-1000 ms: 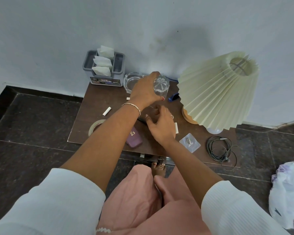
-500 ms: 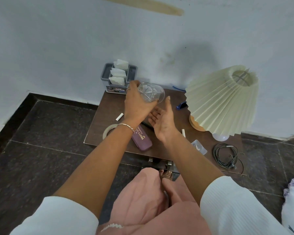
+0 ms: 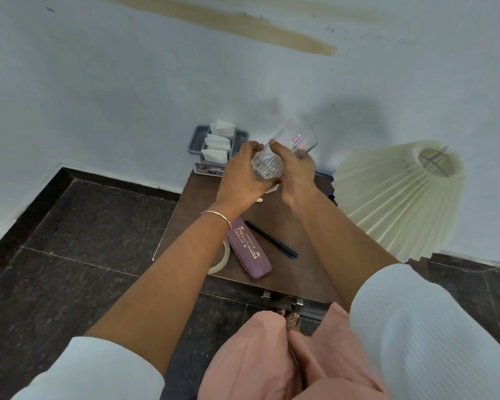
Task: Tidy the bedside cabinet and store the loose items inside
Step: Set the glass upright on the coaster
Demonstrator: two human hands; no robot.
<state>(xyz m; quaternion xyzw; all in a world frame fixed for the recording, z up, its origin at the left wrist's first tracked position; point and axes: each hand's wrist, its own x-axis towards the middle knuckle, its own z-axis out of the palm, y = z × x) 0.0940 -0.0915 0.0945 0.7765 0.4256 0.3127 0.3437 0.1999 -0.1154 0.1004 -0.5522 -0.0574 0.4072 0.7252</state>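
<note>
A clear drinking glass point(image 3: 286, 151) with a small red and blue sticker is lifted above the brown bedside cabinet point(image 3: 197, 223), tilted with its mouth towards the wall. My left hand point(image 3: 243, 174) grips its base from the left. My right hand point(image 3: 296, 171) holds it from the right, thumb on the glass. On the cabinet top lie a purple spectacle case point(image 3: 250, 252), a black pen point(image 3: 272, 239) and a roll of tape point(image 3: 224, 259) partly under my left forearm.
A grey holder with white tissues point(image 3: 214, 145) stands at the cabinet's back left by the wall. A pleated cream lampshade point(image 3: 399, 194) fills the right side. Dark tiled floor point(image 3: 70, 241) lies to the left. Metal drawer handles point(image 3: 282, 298) show at the cabinet's front edge.
The glass has risen and tipped further over. My right hand, open beside it before, now holds it together with the left. The view has tilted up towards the wall.
</note>
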